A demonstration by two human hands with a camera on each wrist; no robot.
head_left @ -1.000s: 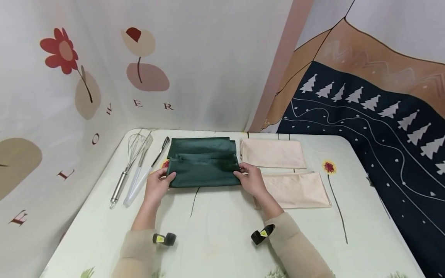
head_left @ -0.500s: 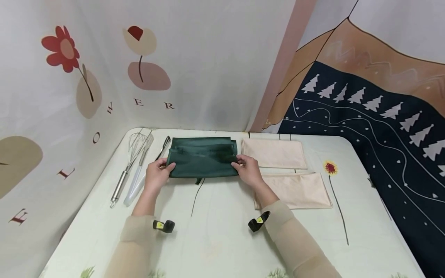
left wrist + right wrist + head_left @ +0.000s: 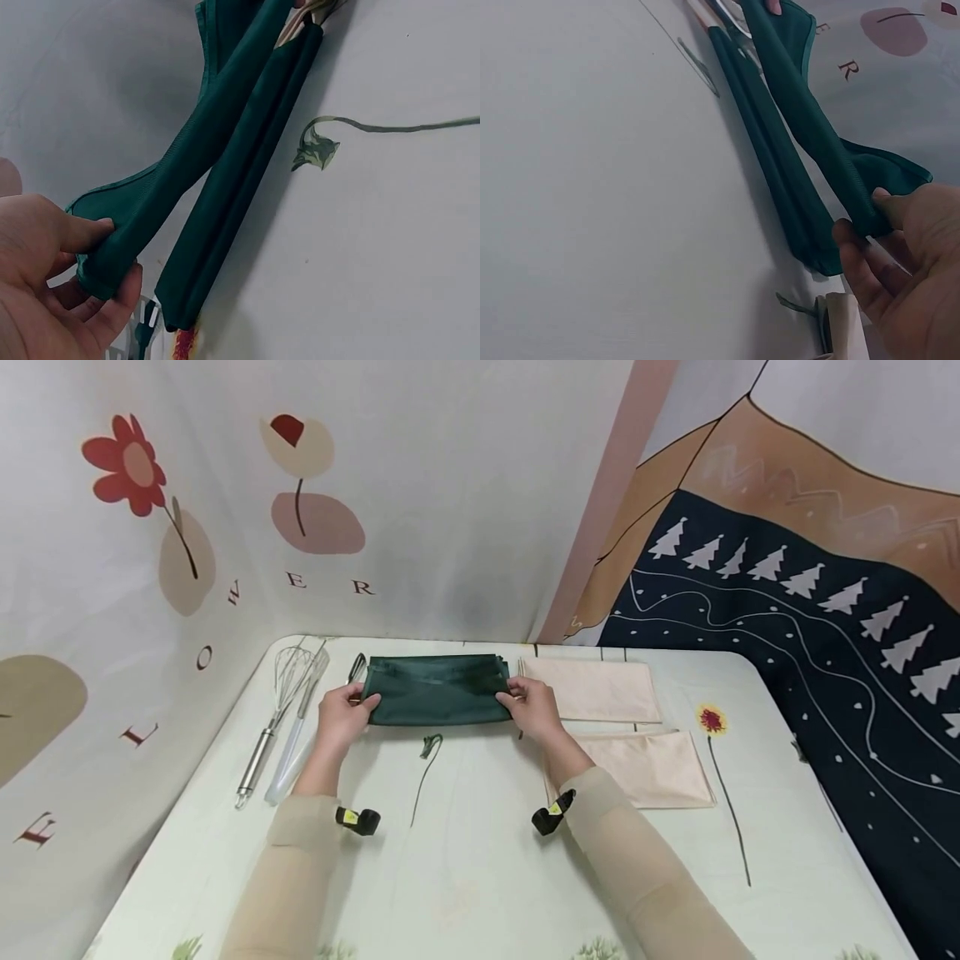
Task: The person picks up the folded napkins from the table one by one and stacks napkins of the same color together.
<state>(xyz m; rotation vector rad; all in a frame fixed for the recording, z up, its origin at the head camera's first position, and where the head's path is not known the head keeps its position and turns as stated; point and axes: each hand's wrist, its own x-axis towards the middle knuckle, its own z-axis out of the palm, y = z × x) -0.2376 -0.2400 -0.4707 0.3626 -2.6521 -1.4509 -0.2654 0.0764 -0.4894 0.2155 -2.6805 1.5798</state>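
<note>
A dark green folded cloth lies near the back of the table. My left hand pinches its left end and my right hand pinches its right end. In the left wrist view, a lifted layer of the cloth hangs between thumb and fingers, above a folded strip on the table. From the right wrist view, the right hand grips the other end of that raised layer, and a gap separates it from the lower strip.
Left of the cloth lie a wire whisk and two slim utensils with pale handles, one handle partly hidden. Two folded pale pink cloths lie at right, one behind, one in front. A printed curtain stands behind the table.
Both hands have moved away from me, carrying the near edge of the green cloth backward. The cloth now covers less of the table, and a printed flower bud in front is uncovered.
</note>
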